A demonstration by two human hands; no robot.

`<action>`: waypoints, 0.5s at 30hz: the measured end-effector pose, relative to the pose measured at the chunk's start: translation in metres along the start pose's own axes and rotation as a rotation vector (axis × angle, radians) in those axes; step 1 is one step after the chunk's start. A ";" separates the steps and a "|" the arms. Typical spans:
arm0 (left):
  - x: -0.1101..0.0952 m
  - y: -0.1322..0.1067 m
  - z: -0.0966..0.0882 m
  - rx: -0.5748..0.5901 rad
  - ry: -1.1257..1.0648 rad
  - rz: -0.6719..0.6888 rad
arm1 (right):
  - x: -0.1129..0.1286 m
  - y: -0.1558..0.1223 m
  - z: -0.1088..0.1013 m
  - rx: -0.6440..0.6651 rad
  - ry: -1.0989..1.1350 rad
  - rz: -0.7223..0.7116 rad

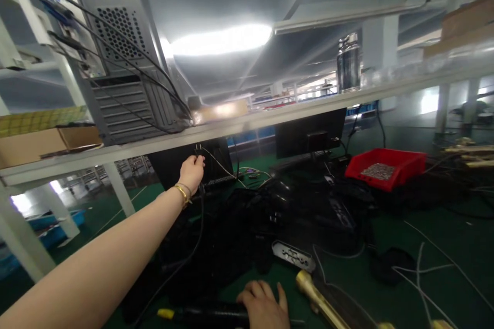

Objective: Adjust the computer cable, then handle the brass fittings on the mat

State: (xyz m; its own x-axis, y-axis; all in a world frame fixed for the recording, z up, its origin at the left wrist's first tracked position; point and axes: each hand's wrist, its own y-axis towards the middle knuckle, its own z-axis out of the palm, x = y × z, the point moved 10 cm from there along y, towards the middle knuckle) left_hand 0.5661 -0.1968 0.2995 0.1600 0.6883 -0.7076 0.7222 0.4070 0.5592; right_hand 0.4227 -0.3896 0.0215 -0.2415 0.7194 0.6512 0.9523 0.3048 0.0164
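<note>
My left hand [192, 170] reaches far forward and pinches a black cable plug [199, 153] just under the white shelf edge [247, 122]. The cable [200, 221] hangs down from that hand toward the bench. A gold bracelet sits on the left wrist. My right hand [263, 304] rests low at the near edge, fingers curled over a black tool with a yellow tip [200, 314]. A brass-coloured rod [320, 298] lies just to its right. A heap of black computer parts [278, 216] fills the green bench between both hands.
A grey computer tower [123, 61] with trailing cables stands on the shelf at left, cardboard boxes [42, 144] beside it. A metal flask [348, 64] stands on the shelf at right. A red bin of small parts [384, 167] sits at right. Two dark monitors [309, 131] stand behind.
</note>
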 end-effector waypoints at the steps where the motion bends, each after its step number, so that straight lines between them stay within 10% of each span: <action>1: 0.004 0.003 0.002 -0.013 -0.015 -0.026 | 0.002 -0.002 -0.002 -0.010 0.013 -0.004; 15: 0.050 0.049 0.011 -0.064 -0.208 -0.186 | 0.000 0.001 0.012 0.058 -0.074 0.024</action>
State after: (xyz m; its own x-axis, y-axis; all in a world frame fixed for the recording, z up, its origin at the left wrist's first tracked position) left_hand 0.6170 -0.1486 0.2871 0.1679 0.4630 -0.8703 0.7089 0.5568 0.4330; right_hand 0.4210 -0.3816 0.0125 -0.2340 0.7704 0.5931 0.9461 0.3210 -0.0438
